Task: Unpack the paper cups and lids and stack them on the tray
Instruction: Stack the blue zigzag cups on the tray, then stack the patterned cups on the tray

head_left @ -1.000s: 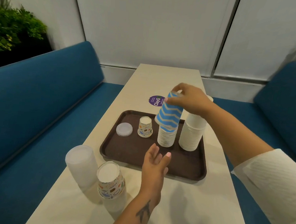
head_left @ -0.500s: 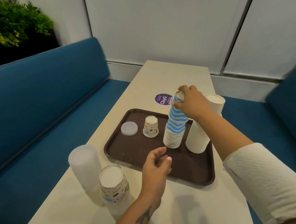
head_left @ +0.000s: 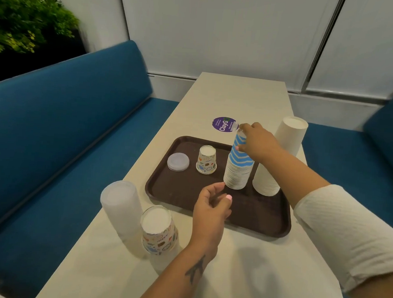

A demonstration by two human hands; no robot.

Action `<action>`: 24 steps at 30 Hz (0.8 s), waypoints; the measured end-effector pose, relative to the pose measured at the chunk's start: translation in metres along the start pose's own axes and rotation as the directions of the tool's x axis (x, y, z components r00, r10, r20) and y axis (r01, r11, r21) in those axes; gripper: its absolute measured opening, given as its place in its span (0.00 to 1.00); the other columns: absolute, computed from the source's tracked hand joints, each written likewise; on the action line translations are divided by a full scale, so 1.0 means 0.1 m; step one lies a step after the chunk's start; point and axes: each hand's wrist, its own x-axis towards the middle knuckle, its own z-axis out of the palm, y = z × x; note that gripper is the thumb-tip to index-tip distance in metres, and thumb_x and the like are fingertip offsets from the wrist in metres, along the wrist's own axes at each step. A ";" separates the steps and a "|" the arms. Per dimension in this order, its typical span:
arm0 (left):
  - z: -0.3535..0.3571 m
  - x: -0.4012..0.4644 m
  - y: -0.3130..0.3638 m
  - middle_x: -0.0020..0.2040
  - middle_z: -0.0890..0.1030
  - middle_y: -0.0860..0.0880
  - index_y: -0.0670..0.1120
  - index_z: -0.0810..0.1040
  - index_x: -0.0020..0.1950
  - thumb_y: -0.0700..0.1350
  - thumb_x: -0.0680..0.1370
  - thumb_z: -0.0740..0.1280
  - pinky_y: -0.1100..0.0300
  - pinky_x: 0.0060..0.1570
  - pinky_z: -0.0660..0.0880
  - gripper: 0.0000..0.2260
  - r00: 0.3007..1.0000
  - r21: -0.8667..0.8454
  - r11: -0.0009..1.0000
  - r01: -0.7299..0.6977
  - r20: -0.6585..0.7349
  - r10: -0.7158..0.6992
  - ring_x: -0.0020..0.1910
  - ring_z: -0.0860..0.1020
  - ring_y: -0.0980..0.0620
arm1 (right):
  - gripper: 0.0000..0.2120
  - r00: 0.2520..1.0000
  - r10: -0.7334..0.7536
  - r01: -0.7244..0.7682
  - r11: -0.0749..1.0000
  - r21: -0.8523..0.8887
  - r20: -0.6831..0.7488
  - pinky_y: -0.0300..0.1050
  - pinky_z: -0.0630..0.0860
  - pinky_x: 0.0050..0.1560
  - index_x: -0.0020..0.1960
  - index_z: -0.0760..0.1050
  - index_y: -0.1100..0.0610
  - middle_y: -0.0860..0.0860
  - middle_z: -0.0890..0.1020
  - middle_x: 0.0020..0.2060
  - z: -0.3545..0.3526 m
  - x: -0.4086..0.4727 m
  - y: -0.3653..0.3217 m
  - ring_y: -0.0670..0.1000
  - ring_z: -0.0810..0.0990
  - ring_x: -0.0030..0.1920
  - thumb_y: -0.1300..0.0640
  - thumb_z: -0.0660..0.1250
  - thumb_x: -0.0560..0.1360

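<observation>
Stack [head_left: 238, 165]: upright on tray [head_left: 183, 194], bases up, blue-striped top, white rims below.
Right hand [head_left: 258, 142]: grip clamped on stack's top.
Left hand [head_left: 211, 210]: before stack, fingers loosely curled, empty.

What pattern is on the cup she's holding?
Blue and white wavy stripes on the cup, in the head view.

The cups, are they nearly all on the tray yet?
Partly. The tray already holds a lid pile, one cartoon cup, a striped stack and a white stack. The right hand grips the striped stack's top. Left on the table: wrapped lids, wrapped cartoon cups and white cups.
</observation>
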 end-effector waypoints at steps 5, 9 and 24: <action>-0.04 -0.11 0.05 0.47 0.78 0.57 0.50 0.76 0.56 0.36 0.78 0.66 0.62 0.48 0.78 0.11 1.000 -0.006 1.000 -0.016 0.007 0.016 0.43 0.77 0.63 | 0.39 1.000 0.017 -0.017 0.998 -0.067 0.010 0.54 0.75 0.59 0.78 0.49 0.49 0.57 0.60 0.73 -0.11 -0.11 -0.03 0.61 0.72 0.64 0.45 0.68 0.75; -0.15 -0.30 0.12 0.46 0.80 0.58 0.48 0.76 0.57 0.36 0.78 0.66 0.57 0.52 0.78 0.11 0.996 -0.007 0.997 -0.076 0.050 0.076 0.44 0.78 0.65 | 0.35 0.969 -0.046 0.056 0.998 0.032 -0.244 0.53 0.75 0.55 0.77 0.52 0.48 0.54 0.62 0.72 -0.22 -0.35 -0.19 0.58 0.72 0.64 0.42 0.65 0.76; -1.58 -0.70 -0.11 0.43 0.73 0.52 0.58 0.72 0.48 0.49 0.67 0.63 0.60 0.43 0.72 0.11 0.788 0.138 0.825 -0.548 -0.247 0.564 0.41 0.73 0.55 | 0.25 0.915 -0.376 0.395 0.768 0.504 -0.145 0.36 0.70 0.53 0.68 0.68 0.46 0.44 0.71 0.61 0.27 -1.44 -1.10 0.37 0.71 0.51 0.37 0.61 0.74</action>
